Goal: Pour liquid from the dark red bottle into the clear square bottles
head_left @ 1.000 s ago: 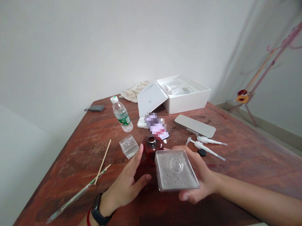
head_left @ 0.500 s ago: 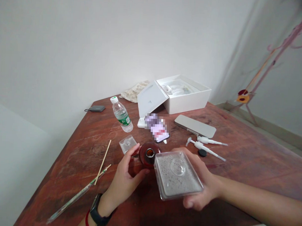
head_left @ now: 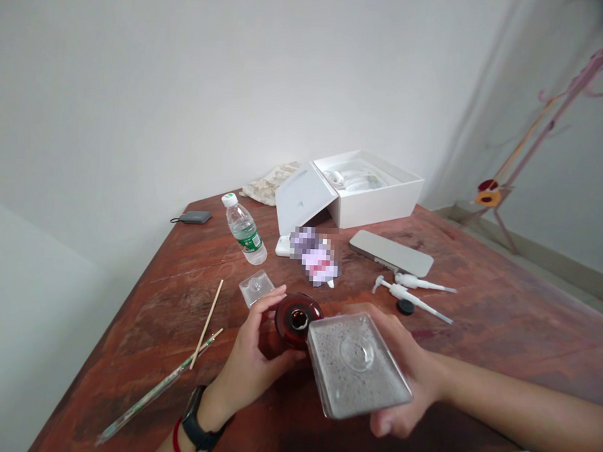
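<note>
1. Cupping the round, dark red-brown glass bottle, your left hand has its fingers and thumb curled around it; the open mouth tilts toward you.
2. Your right hand grips the clear, square plastic container just to the bottle's right.
3. Beyond your left fingers, a small clear plastic piece lies on the reddish-brown wooden table.
4. Two white plastic pump heads lie past your right hand.
</note>
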Tool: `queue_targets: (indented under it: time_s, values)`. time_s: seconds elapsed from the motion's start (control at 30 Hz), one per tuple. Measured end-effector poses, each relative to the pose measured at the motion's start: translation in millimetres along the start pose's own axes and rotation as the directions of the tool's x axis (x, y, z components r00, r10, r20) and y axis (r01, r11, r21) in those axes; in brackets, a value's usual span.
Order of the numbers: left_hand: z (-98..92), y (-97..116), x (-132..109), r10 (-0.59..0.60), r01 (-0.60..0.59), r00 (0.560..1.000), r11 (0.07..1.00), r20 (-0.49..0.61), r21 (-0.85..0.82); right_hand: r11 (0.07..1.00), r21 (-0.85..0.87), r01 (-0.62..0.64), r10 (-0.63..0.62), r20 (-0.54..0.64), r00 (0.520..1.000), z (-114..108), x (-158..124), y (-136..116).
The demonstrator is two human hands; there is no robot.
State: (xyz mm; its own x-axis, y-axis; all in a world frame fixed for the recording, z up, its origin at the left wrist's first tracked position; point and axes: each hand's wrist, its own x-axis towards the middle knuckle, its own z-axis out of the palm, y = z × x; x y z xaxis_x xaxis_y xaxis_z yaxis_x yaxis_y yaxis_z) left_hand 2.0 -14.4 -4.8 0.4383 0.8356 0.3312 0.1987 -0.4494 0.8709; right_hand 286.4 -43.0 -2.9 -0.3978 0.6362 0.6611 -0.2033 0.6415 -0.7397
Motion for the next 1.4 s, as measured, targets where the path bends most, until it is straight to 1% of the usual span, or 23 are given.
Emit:
queue_targets:
  time_s: [0.1,0.17,0.23,0.33,0.43,0.57,0.73,0.87,0.93,1.0,1.1,1.23,1.4]
  values:
    - [2.4,-2.1,-3.0,-0.051,0.055,0.997,0.996,0.052,-0.076,1.000,0.028,0.001,-0.001,0.015,1.000,-0.1,1.3,-1.3]
    - [2.8,-3.6,-4.4,-0.085,0.088,0.995,0.994,0.051,-0.061,0.999,0.040,-0.002,0.001,0.039,0.999,-0.3,1.1,-0.7]
    - [2.1,-4.7,-5.5,-0.102,0.103,0.994,0.994,0.025,-0.024,0.999,0.040,-0.010,0.008,0.057,0.998,-0.9,0.0,0.9]
    - [0.0,-5.0,-6.0,-0.085,0.085,0.996,0.996,0.013,0.021,0.999,0.026,-0.044,0.042,0.079,0.996,-2.4,-2.1,3.3]
    - [-2.6,-3.0,-4.2,-0.025,0.025,1.000,0.997,-0.001,0.070,0.996,0.003,-0.093,0.093,0.090,0.992,-3.2,-3.2,4.1]
    - [-5.5,1.1,0.5,0.036,-0.035,0.999,0.998,-0.027,0.045,0.995,0.014,-0.102,0.101,0.046,0.994,-2.2,-2.9,3.0]
    - [-7.1,1.7,2.5,0.035,-0.035,0.997,0.999,-0.067,-0.011,0.995,-0.002,-0.101,0.101,-0.049,0.994,0.8,-2.0,2.6]
    - [-6.9,1.2,1.6,0.032,-0.038,0.996,0.997,-0.088,-0.069,0.981,0.032,-0.189,0.192,-0.096,0.977,3.5,-1.0,3.0]
    - [-6.9,3.3,1.7,0.035,-0.042,0.997,0.994,-0.075,-0.104,0.971,0.040,-0.236,0.239,-0.108,0.965,4.3,0.0,3.0]
    - [-7.0,6.4,2.2,0.026,-0.033,0.998,0.991,-0.055,-0.133,0.964,0.008,-0.266,0.265,-0.127,0.956,4.5,0.9,3.4]
    - [-7.2,9.9,2.7,-0.009,0.005,0.999,0.994,-0.030,-0.111,0.956,-0.044,-0.289,0.278,-0.163,0.947,4.3,1.6,5.6]
    - [-7.4,8.8,2.8,-0.044,0.044,0.999,0.996,0.003,-0.075,0.951,-0.063,-0.304,0.290,-0.164,0.943,3.7,0.3,9.9]
    - [-9.2,1.7,4.7,0.007,-0.007,1.000,1.000,0.010,-0.030,0.946,-0.109,-0.304,0.286,-0.160,0.945,2.9,-0.4,12.2]
